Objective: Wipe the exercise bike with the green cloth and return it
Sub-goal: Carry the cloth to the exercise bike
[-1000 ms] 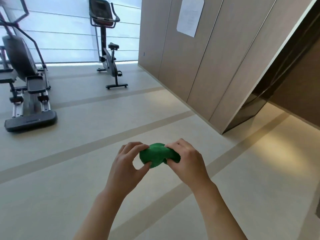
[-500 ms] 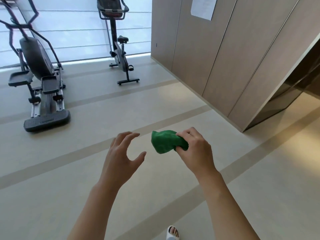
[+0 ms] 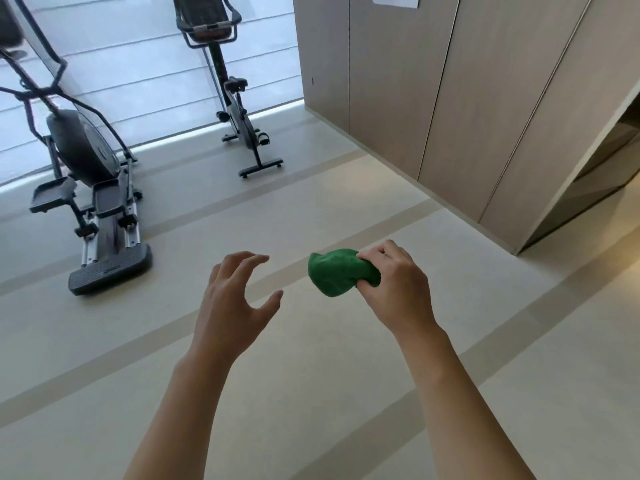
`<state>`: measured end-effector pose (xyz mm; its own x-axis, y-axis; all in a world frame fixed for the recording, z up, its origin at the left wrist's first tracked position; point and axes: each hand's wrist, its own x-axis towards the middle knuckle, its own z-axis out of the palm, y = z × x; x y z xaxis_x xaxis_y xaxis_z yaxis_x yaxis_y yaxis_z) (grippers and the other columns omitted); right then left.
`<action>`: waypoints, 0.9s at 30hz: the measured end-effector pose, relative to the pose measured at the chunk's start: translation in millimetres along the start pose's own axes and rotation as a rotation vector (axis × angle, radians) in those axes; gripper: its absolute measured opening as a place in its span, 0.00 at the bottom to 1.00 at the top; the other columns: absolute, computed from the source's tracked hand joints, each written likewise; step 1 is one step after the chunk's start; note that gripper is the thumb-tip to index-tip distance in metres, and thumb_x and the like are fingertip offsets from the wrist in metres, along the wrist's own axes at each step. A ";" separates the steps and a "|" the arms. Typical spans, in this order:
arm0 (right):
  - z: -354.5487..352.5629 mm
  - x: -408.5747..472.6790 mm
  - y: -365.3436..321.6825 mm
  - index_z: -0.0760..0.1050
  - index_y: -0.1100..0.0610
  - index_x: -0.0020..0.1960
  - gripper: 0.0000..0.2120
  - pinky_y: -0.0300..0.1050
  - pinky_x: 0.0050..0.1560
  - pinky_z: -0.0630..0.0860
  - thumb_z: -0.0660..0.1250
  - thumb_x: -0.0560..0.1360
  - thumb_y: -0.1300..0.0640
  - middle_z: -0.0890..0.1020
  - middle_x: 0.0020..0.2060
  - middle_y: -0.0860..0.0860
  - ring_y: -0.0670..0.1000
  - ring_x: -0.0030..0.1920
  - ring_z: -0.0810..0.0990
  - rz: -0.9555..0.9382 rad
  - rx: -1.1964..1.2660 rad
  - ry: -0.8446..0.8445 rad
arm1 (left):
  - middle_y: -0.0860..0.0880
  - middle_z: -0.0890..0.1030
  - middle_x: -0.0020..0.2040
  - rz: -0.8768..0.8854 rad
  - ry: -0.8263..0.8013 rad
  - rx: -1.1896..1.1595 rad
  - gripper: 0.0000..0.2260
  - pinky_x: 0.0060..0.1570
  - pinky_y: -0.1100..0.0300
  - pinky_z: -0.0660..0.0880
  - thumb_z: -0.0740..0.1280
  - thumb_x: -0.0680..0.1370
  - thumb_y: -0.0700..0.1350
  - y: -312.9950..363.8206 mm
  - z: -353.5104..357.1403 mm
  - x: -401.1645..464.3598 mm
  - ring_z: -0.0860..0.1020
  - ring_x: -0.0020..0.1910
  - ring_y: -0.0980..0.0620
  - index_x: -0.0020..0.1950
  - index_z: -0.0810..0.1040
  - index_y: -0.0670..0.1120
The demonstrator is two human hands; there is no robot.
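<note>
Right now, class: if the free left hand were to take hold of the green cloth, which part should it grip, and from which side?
Grip the bunched rounded end of the green cloth, coming from its left. That end juts out free toward the open left hand, while the right hand wraps the other end.

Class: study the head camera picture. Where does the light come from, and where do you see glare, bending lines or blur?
Head view: daylight through the blinds behind the exercise bike, a glare strip on the floor below them; wide-angle bending of the wall panels; right hand and green cloth fairly sharp.
</note>
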<state>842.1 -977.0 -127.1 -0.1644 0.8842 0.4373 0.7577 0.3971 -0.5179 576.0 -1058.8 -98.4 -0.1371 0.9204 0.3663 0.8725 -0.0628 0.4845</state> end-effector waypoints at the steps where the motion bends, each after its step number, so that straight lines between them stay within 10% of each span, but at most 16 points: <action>1: 1.9 5.7 3.9 0.84 0.51 0.57 0.18 0.43 0.42 0.76 0.77 0.68 0.61 0.80 0.50 0.45 0.51 0.50 0.79 0.000 0.007 0.003 | 0.55 0.75 0.66 0.004 0.003 0.008 0.25 0.60 0.58 0.69 0.78 0.74 0.51 1.1 1.9 6.7 0.73 0.63 0.50 0.70 0.78 0.52; 27: 194.2 294.3 -73.1 0.83 0.47 0.60 0.20 0.40 0.42 0.73 0.77 0.70 0.59 0.78 0.50 0.41 0.47 0.50 0.78 0.007 -0.035 -0.073 | 0.54 0.75 0.74 -0.097 0.021 -0.144 0.28 0.70 0.55 0.68 0.75 0.77 0.53 -221.7 5.9 283.5 0.70 0.74 0.52 0.76 0.74 0.52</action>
<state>615.6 -698.0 -103.3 -0.2035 0.9032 0.3780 0.7803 0.3828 -0.4945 346.5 -781.7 -106.6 -0.2289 0.9165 0.3280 0.7787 -0.0298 0.6266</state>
